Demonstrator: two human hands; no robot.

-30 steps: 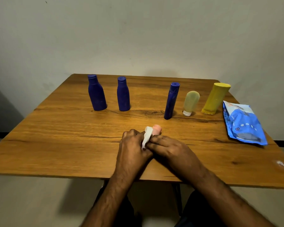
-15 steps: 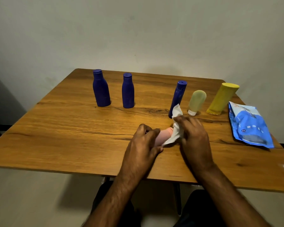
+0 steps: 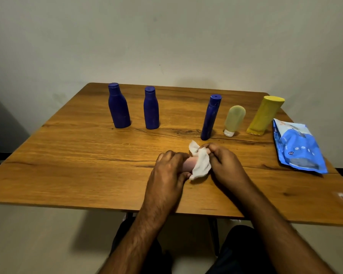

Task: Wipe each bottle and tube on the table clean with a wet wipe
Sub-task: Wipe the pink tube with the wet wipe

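Hands (image 3: 167, 171) (image 3: 224, 165) grip wipe-wrapped (image 3: 201, 165) pink tube (image 3: 189, 165).

Pink tube (image 3: 189, 165): only a short strip shows between the hands; left hand (image 3: 167, 171) covers one end, wet wipe (image 3: 201, 165) and right hand (image 3: 224, 165) cover the other. Cap not visible. Print on wipes pack (image 3: 297, 147), far right of the right hand, too small to read. Forearms cut off at bottom edge.
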